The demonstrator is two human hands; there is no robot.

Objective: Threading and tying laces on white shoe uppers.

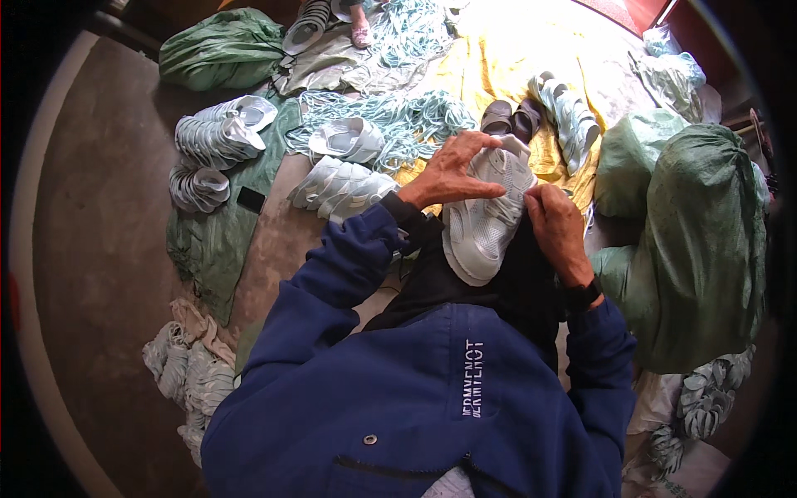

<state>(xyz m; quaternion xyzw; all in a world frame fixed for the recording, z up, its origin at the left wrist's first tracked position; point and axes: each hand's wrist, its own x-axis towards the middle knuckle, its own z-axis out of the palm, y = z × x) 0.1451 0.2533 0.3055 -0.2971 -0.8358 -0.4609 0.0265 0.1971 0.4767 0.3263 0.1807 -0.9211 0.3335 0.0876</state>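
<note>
Clock directions taken from the shoe, 12 at top of view. Pale shoe [480, 236] sits over your dark trousers [525, 311], around mid-lap; toe toward 6–7, opening toward 12–1. Can't tell if the sole touches your legs.

Your left hand [448, 173] comes in from 10, lying on the shoe's upper side: thumb stretched across the lacing area, index reaching the collar, wide gap between them. How firmly it grasps, can't tell. Your right hand [558, 228] is at 3, fingers clenched, thumb against index, right at the shoe's edge; can't tell whether a lace is pinched there. Black wristband [584, 295] on that wrist.

Around you: dark slippers [526, 120] at 12, on the yellow sheet [473, 62]. Row of shoe uppers [573, 124] at 1–2. Big green sack [701, 249] at 3. Stacked pale uppers [344, 187] at 9–10, near your left sleeve. Tangled light-blue laces [398, 124] between 10 and 11. Black phone-like slab [251, 199] at 9, on green cloth [220, 249]. Pale bundles [203, 382] at 8. Another person's foot [360, 31] up at 11.
</note>
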